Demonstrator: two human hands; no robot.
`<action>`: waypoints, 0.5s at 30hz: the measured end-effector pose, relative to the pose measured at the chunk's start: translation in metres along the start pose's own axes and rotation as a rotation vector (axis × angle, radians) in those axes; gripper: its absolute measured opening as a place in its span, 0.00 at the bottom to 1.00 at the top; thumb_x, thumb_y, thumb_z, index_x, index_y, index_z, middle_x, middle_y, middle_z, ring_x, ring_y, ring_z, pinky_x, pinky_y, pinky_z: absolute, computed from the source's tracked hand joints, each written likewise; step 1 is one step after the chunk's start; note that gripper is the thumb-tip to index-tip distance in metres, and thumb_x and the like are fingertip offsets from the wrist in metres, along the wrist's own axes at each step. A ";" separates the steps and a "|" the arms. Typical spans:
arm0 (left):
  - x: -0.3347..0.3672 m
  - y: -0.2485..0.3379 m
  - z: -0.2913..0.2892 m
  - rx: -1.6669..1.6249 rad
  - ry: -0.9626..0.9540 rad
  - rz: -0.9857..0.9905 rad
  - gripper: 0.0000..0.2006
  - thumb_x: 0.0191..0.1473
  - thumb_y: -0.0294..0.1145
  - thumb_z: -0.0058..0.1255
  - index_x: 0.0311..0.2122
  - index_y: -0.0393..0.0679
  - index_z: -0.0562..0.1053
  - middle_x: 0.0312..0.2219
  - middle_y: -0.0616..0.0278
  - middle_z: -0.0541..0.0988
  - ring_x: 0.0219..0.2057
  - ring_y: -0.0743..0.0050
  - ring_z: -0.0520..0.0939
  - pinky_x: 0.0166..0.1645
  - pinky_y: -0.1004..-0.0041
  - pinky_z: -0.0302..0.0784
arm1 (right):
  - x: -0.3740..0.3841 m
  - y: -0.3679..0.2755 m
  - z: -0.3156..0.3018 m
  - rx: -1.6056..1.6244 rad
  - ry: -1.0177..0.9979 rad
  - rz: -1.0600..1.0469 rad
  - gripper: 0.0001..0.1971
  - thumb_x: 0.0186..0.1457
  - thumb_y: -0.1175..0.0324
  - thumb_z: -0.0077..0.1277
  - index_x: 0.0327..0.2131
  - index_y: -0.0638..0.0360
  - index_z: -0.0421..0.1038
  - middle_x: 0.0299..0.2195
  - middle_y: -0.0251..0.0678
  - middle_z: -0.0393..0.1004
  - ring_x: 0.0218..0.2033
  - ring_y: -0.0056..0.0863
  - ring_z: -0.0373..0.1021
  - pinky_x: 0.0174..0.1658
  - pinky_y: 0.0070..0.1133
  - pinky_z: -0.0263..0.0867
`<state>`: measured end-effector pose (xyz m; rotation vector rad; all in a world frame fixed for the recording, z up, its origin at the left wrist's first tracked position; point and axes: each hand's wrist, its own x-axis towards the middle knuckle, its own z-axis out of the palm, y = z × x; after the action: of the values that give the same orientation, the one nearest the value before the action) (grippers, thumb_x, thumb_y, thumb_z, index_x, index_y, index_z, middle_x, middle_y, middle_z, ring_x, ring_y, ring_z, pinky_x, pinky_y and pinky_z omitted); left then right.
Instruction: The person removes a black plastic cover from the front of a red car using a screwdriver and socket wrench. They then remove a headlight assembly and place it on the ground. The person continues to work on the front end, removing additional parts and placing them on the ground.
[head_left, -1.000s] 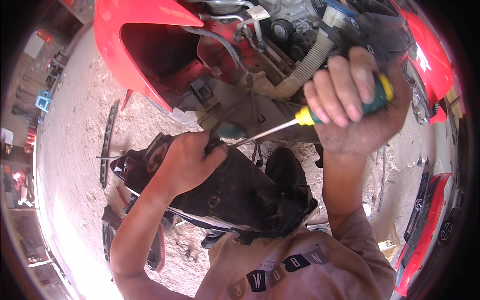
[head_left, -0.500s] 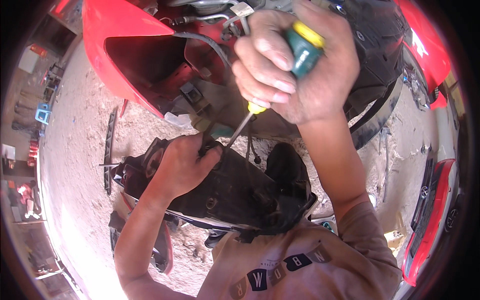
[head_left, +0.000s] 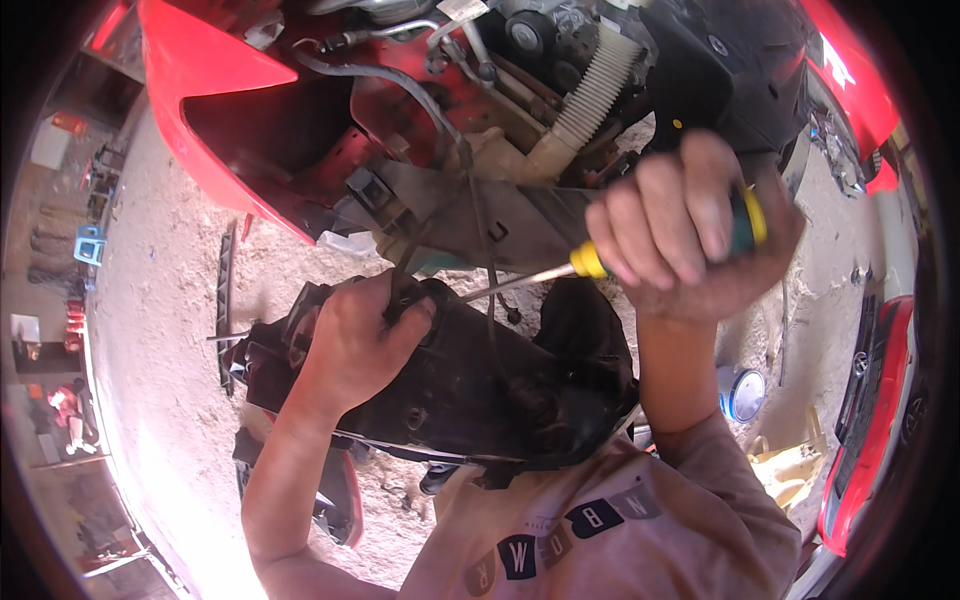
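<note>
A black car headlight housing lies back side up across my lap, below the car's stripped front. My right hand is closed round the green-and-yellow handle of a screwdriver. Its metal shaft slants down to the left, with the tip at the housing's upper edge beside my left thumb. My left hand is closed at that same edge, on what looks like a black wiring plug mostly hidden by the fingers. A dark cable runs from there up toward the car.
Ahead is the car's red fender, with a ribbed pale hose and a black liner. A white-and-blue tub stands on the ground at right, near a red bumper. A black strip lies left.
My right hand has swung right and downward with the screwdriver, so the shaft lies flatter. Its tip stays near my left thumb. The left hand has barely moved.
</note>
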<state>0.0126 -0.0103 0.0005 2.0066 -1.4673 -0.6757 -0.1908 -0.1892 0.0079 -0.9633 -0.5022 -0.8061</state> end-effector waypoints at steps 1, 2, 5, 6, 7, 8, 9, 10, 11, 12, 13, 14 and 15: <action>0.001 0.001 0.001 0.013 -0.011 -0.005 0.09 0.52 0.30 0.55 0.30 0.34 0.73 0.19 0.45 0.74 0.23 0.46 0.77 0.29 0.61 0.70 | 0.012 -0.002 -0.005 0.022 -0.052 0.068 0.23 0.65 0.47 0.27 0.23 0.50 0.61 0.17 0.26 0.65 0.16 0.19 0.60 0.25 0.21 0.61; 0.001 0.001 0.000 0.030 -0.018 -0.012 0.09 0.52 0.30 0.55 0.30 0.34 0.72 0.19 0.45 0.74 0.23 0.46 0.77 0.29 0.60 0.70 | 0.025 -0.001 -0.011 0.048 -0.106 0.134 0.24 0.66 0.47 0.26 0.23 0.50 0.61 0.17 0.26 0.64 0.16 0.19 0.60 0.25 0.21 0.61; 0.001 -0.005 0.001 0.022 0.000 0.050 0.08 0.52 0.29 0.55 0.30 0.34 0.72 0.19 0.45 0.74 0.23 0.45 0.76 0.29 0.60 0.70 | 0.058 0.009 -0.005 0.228 -0.040 0.334 0.26 0.62 0.47 0.31 0.20 0.56 0.62 0.14 0.31 0.62 0.15 0.23 0.57 0.22 0.21 0.56; 0.001 -0.006 0.002 0.010 0.010 0.082 0.08 0.52 0.29 0.55 0.30 0.34 0.72 0.19 0.45 0.74 0.23 0.44 0.76 0.29 0.59 0.70 | 0.067 0.016 -0.003 0.296 0.024 0.405 0.26 0.61 0.47 0.34 0.19 0.58 0.63 0.13 0.33 0.61 0.14 0.25 0.57 0.22 0.22 0.55; 0.001 -0.006 0.002 0.008 0.005 0.085 0.08 0.52 0.28 0.55 0.30 0.34 0.72 0.19 0.45 0.74 0.23 0.44 0.76 0.29 0.59 0.70 | 0.078 0.023 -0.001 0.366 0.093 0.473 0.26 0.59 0.48 0.37 0.18 0.60 0.64 0.13 0.36 0.61 0.14 0.27 0.56 0.21 0.24 0.54; 0.001 -0.006 0.003 0.001 -0.002 0.092 0.08 0.52 0.28 0.55 0.31 0.34 0.72 0.19 0.45 0.74 0.23 0.43 0.76 0.29 0.59 0.70 | 0.088 0.024 0.006 0.374 0.187 0.535 0.25 0.60 0.48 0.39 0.19 0.59 0.64 0.13 0.35 0.61 0.13 0.26 0.56 0.20 0.24 0.54; 0.002 -0.006 0.003 -0.002 -0.008 0.099 0.08 0.52 0.28 0.55 0.31 0.34 0.72 0.19 0.45 0.74 0.23 0.42 0.76 0.29 0.59 0.70 | 0.096 0.016 0.021 0.321 0.303 0.584 0.24 0.60 0.48 0.40 0.21 0.58 0.65 0.13 0.34 0.61 0.13 0.26 0.56 0.20 0.24 0.53; 0.002 -0.008 0.004 0.000 -0.009 0.108 0.08 0.52 0.28 0.55 0.31 0.34 0.72 0.20 0.44 0.74 0.24 0.42 0.76 0.29 0.59 0.70 | 0.103 0.009 0.034 0.252 0.400 0.621 0.23 0.61 0.48 0.41 0.22 0.56 0.65 0.13 0.33 0.62 0.12 0.25 0.56 0.19 0.24 0.53; 0.003 -0.011 0.004 0.006 -0.009 0.118 0.08 0.52 0.28 0.55 0.31 0.34 0.72 0.20 0.44 0.74 0.24 0.41 0.76 0.30 0.59 0.70 | 0.108 0.007 0.041 0.184 0.447 0.627 0.22 0.61 0.48 0.42 0.23 0.55 0.65 0.13 0.33 0.62 0.11 0.25 0.56 0.18 0.24 0.53; 0.004 -0.012 0.004 0.012 -0.010 0.128 0.08 0.52 0.28 0.55 0.31 0.33 0.71 0.20 0.43 0.74 0.24 0.40 0.76 0.30 0.59 0.70 | 0.108 0.008 0.041 0.197 0.455 0.626 0.22 0.62 0.48 0.40 0.24 0.55 0.65 0.14 0.32 0.63 0.12 0.24 0.57 0.19 0.23 0.54; 0.004 -0.011 0.004 0.004 -0.007 0.110 0.08 0.52 0.28 0.55 0.31 0.33 0.71 0.20 0.43 0.74 0.25 0.40 0.76 0.30 0.59 0.70 | 0.099 0.010 0.035 0.208 0.392 0.558 0.22 0.62 0.48 0.39 0.24 0.55 0.65 0.14 0.31 0.63 0.13 0.23 0.58 0.20 0.22 0.56; 0.004 -0.009 0.002 -0.006 -0.003 0.094 0.08 0.52 0.28 0.54 0.31 0.33 0.71 0.20 0.43 0.74 0.25 0.40 0.76 0.30 0.58 0.70 | 0.088 0.012 0.027 0.202 0.294 0.449 0.22 0.62 0.49 0.37 0.24 0.55 0.65 0.15 0.30 0.64 0.14 0.22 0.59 0.21 0.20 0.57; 0.005 -0.006 0.003 -0.018 -0.005 0.081 0.08 0.52 0.28 0.54 0.31 0.33 0.72 0.20 0.43 0.74 0.25 0.40 0.76 0.31 0.58 0.70 | 0.072 0.017 0.019 0.145 0.202 0.332 0.22 0.62 0.49 0.35 0.24 0.55 0.65 0.16 0.29 0.64 0.15 0.21 0.61 0.22 0.19 0.58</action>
<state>0.0159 -0.0142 -0.0059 1.9224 -1.5310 -0.6577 -0.1344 -0.1946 0.0582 -0.7940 -0.2136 -0.5512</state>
